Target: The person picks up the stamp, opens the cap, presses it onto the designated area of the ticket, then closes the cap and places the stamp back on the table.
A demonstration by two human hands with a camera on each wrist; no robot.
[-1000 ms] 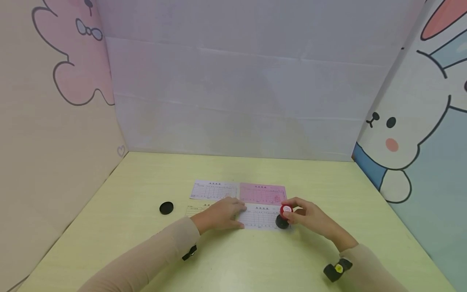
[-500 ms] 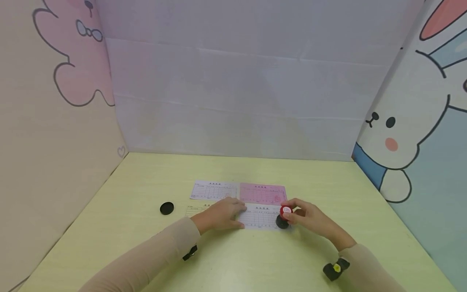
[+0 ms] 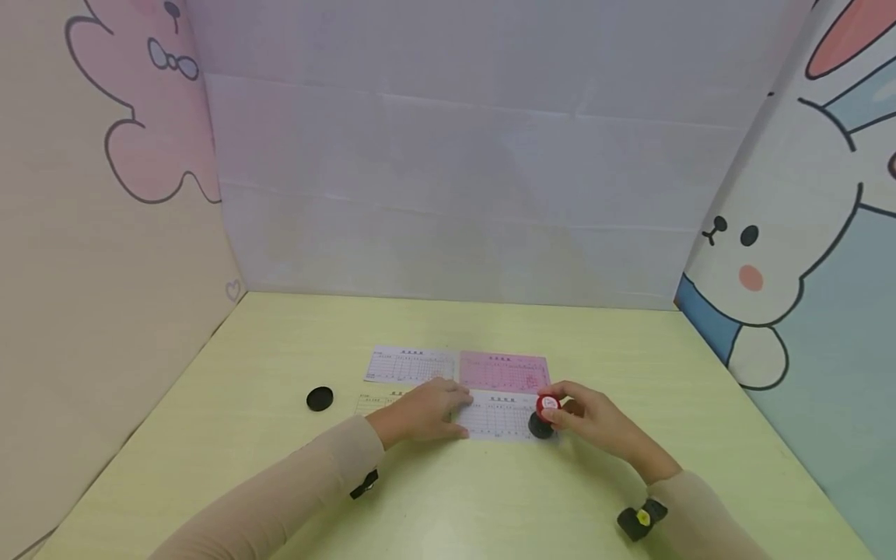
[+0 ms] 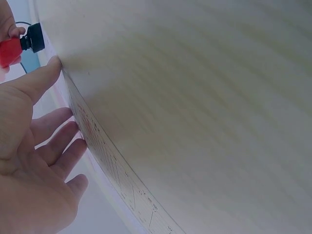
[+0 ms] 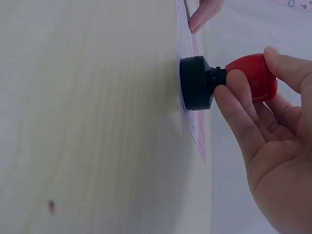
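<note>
My right hand (image 3: pixel 595 420) grips the red handle of a stamp (image 5: pixel 251 75). The stamp's round black base sits on the right end of a white printed form (image 3: pixel 497 416), upright against the paper in the right wrist view. Fingertips and thumb wrap the red knob. My left hand (image 3: pixel 423 410) lies with fingers spread, its fingertips pressing the left edge of that form. Beneath this hand is a yellowish form (image 3: pixel 372 401), partly covered. Behind lie a pink form (image 3: pixel 504 371) with a red stamp mark at its lower right, and another white form (image 3: pixel 409 364).
A round black cap (image 3: pixel 320 399) lies on the pale yellow table (image 3: pixel 280 482), left of the forms. A plain white wall panel (image 3: pixel 455 187) stands at the back. Side panels carry cartoon drawings, a rabbit (image 3: pixel 777 257) on the right one.
Almost nothing moves. The right wrist shifts very slightly left and down, while the stamp stays on the form and the left hand holds its place.
</note>
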